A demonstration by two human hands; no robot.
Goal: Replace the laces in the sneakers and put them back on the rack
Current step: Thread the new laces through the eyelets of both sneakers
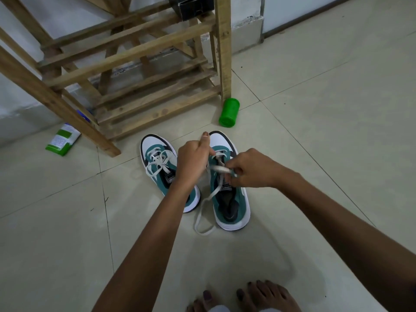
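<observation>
Wooden rack (135, 52): slatted, several tiers, standing against the wall behind the work area. Its visible tiers hold no shoes; only a dark box (191, 6) sits at the top edge of view, contents hidden.

Right sneaker (231, 199): teal and white, on the tiled floor (315, 131), toe toward the rack. Partly laced near the toe; the upper eyelets look open. As a holder it carries only its dark insole and tongue.

Left sneaker (157, 158): just beside the other, lace threaded and knotted in a loose bow. Part covered by the left forearm.

Left hand (194, 158): fingers curled, apparently drawing one lace strand upward; thumb raised.

Right hand (247, 167): fingertips pinch the other strand of the white lace (209, 199) near its tip, over the tongue.

Green canister (229, 112): lying on its side at the rack's foot, closed end toward the camera; contents not visible.

Green and white packet (63, 139): flat on the floor left of the rack; whether sealed, cannot tell.

Hazards, as judged:
- The slack loop trailing on the floor beside the heel may catch under the sole or a foot, tugging threaded rows loose.
- Uneven pull from the two hands may leave unequal ends.
- A missed or doubled eyelet would force rethreading.
- The canister may roll if nudged during shelving.
</observation>
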